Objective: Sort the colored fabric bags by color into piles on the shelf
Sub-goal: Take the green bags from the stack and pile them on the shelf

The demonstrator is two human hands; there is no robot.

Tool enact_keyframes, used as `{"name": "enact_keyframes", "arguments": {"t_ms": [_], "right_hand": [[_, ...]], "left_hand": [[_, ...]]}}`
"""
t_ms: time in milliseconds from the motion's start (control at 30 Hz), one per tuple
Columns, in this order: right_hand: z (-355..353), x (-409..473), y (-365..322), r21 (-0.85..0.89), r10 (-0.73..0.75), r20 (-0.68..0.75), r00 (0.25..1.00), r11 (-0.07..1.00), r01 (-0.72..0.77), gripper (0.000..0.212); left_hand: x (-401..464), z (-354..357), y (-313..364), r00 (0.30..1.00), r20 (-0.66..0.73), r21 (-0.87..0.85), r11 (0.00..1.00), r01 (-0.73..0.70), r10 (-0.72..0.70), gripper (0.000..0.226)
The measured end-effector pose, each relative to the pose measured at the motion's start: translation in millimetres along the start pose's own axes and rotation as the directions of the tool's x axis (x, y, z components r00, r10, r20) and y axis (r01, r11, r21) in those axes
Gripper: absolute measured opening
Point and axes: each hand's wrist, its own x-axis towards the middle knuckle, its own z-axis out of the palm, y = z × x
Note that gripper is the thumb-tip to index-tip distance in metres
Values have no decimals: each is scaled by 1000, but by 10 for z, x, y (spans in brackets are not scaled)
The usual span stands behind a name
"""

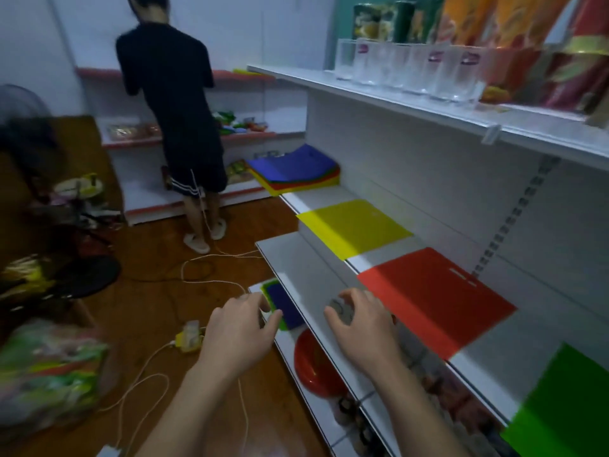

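Mixed stack [293, 171] lies far end of shelf [309, 258], well ahead-left of both hands; left hand [242, 328] loosely curled, empty, nearer; right hand [361, 324] curled, grip unclear; yellow [354, 227], red [435, 300], green [566, 404] singles alongside

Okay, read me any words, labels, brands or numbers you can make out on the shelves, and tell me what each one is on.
None can be read.
Row of clear drinking glasses on the top shelf: small dark red stickers, too blurred to read.
Colourful printed packages behind them: pictures only, any lettering blurred.
Flat yellow fabric bag, red fabric bag, green fabric bag: plain, no print visible.
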Motion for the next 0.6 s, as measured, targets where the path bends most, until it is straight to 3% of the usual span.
{"name": "enact_keyframes", "arguments": {"t_ms": [200, 600], "right_hand": [[566, 953, -153, 39, -37, 88, 995, 999, 34, 34], [1175, 3115, -111, 61, 63, 128, 990, 996, -71, 36]], "left_hand": [[853, 53, -290, 999, 4, 45, 998, 46, -47, 28], [3236, 224, -402, 999, 36, 140, 990, -9, 4, 25]]}}
